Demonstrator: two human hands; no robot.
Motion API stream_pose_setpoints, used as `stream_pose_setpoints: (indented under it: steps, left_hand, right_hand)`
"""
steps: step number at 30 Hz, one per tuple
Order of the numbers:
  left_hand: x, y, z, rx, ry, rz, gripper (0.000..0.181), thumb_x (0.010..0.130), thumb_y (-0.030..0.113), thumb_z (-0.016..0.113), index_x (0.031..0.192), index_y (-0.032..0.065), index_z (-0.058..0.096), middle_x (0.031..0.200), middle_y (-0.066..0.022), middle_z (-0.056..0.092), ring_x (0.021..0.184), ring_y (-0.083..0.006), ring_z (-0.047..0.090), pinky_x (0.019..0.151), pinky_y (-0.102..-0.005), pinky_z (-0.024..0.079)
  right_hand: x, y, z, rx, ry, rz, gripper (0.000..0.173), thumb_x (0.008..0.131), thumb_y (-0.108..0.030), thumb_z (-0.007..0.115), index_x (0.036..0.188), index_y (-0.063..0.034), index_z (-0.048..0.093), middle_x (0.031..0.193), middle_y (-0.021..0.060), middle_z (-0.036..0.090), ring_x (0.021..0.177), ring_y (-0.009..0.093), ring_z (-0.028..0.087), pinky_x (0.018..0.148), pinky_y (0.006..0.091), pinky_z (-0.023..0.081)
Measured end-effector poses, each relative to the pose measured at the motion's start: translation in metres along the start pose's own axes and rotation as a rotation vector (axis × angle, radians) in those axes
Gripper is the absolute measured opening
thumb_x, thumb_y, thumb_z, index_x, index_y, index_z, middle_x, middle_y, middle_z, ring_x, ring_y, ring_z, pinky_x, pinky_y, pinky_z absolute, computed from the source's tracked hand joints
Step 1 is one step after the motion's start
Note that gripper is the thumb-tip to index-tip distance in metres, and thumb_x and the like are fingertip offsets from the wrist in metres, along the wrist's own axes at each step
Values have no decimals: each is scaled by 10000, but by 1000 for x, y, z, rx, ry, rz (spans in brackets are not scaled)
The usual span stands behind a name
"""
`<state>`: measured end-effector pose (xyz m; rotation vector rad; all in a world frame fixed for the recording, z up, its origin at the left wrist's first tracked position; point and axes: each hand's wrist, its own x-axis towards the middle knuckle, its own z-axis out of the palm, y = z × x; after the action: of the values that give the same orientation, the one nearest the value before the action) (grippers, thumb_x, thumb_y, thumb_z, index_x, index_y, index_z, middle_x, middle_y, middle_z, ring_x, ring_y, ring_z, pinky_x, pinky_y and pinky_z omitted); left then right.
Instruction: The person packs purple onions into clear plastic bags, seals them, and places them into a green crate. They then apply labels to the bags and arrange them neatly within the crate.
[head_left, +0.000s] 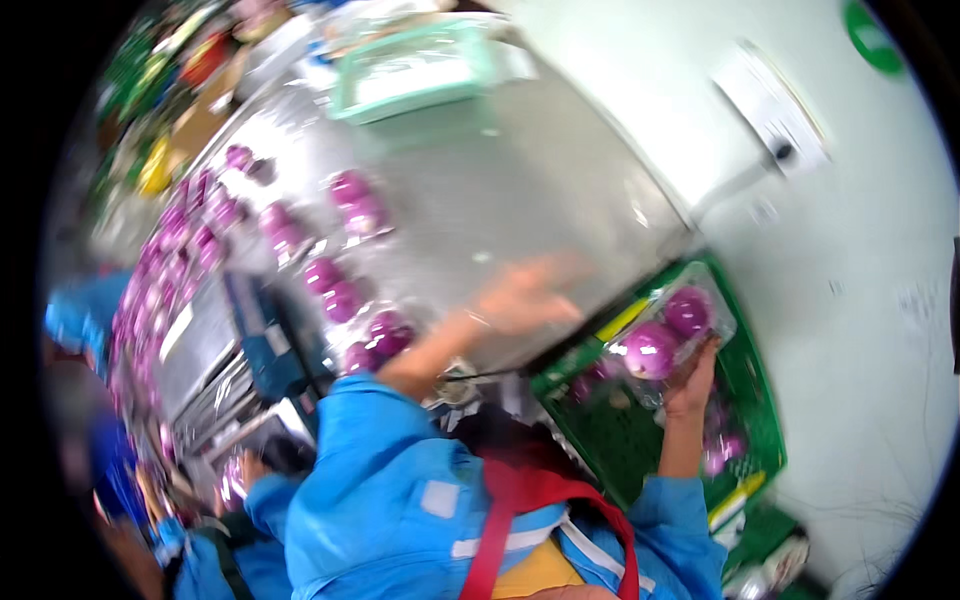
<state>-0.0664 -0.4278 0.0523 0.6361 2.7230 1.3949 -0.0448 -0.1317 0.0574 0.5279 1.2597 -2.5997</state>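
My right hand holds a clear-wrapped pack of two red onions over a green plastic crate. More wrapped onions lie inside that crate, partly hidden by my hand and forearm. Blurred by motion, my left hand is stretched over the steel table with its fingers apart and nothing in it. Nearest to my left forearm is a wrapped onion pack. Other two-onion packs, among them one farther up, rest on the table to the left.
A mint-green plastic tray stands at the table's far end. To the left are a heap of onions and a dark machine, possibly a wrapper. A co-worker's blue sleeve is close at lower left. A pale wall bounds the right side.
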Motion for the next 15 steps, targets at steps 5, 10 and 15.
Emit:
stream_pose_setpoints:
  steps: [5,10,15]
  left_hand:
    - [-67,-215,-155,820,885,-1058,789,693,539,624,1197,-43,453,1167,-224,509,1047,-387,507,900,-418,389]
    - [-136,-363,-194,207,636,-1222,982,616,734,557,1044,-149,536,947,-247,593,988,-319,553,900,-390,402]
    - [-85,-295,-147,93,883,-723,801,696,488,691,1235,-27,396,932,-142,576,850,-190,558,776,-256,437]
  right_hand:
    - [-64,2,-188,-220,323,7,383,893,-324,499,1190,-82,480,1178,48,503,1100,207,463,919,393,403]
    - [-81,59,-247,-172,400,260,395,866,-315,546,1181,-80,502,1114,40,534,1032,190,502,888,365,421]
    - [-57,122,-235,-51,416,369,477,878,-417,492,1261,-148,397,1270,34,424,1189,231,384,1010,477,268]
